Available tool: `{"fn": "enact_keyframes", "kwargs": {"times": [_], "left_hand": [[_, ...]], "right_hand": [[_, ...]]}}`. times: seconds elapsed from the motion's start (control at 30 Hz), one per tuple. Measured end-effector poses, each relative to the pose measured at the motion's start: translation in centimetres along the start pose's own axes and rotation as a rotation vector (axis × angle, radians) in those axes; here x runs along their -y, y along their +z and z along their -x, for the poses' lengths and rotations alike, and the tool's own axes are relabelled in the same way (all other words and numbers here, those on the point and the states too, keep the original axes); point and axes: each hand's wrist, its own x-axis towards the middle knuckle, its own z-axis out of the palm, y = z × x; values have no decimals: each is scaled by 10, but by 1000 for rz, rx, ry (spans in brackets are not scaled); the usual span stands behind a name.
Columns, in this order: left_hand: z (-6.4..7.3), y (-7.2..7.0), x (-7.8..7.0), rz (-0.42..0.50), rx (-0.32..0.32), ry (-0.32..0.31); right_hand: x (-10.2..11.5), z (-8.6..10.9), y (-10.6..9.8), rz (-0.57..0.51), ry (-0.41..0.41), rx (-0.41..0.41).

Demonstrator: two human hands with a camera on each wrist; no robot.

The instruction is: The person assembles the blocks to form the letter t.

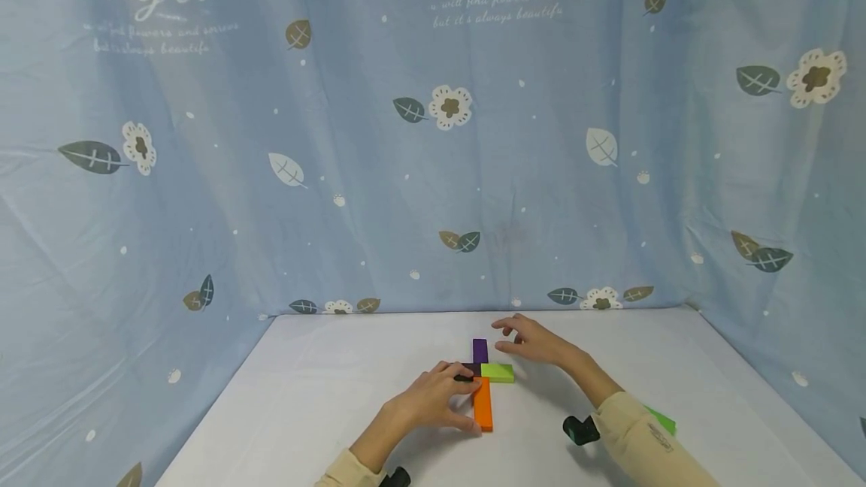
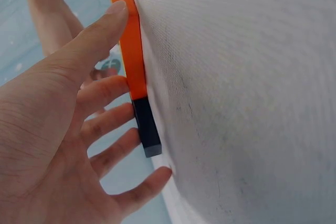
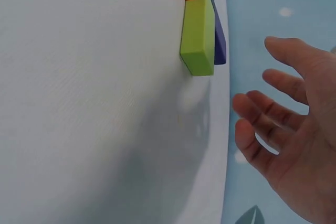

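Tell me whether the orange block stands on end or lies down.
Lying down: in the head view, the orange block stretches lengthwise along the white tabletop.

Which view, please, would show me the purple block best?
The head view: the purple block lies uncovered there. The right wrist view shows it partly behind the lime block. I cannot find it in the left wrist view.

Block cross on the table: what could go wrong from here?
Left hand touches the orange block and black block; a slight push could shift both.
Right hand hovers near the purple block; a careless move might knock it askew.
Right sleeve partly hides a separate green block; it might brush it.
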Motion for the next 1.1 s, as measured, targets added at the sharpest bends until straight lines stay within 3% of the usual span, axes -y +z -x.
{"fn": "enact_keyframes", "kwargs": {"times": [0.43,0.77,1.1], "left_hand": [[1,1,1,25,3,-6],[1,3,2,12,-8,-3],[1,3,3,11,-17,7]], "right_hand": [[2,27,-9,16,-4,25],[2,47,-22,61,57,18],[5,61,-33,87,59,25]]}}
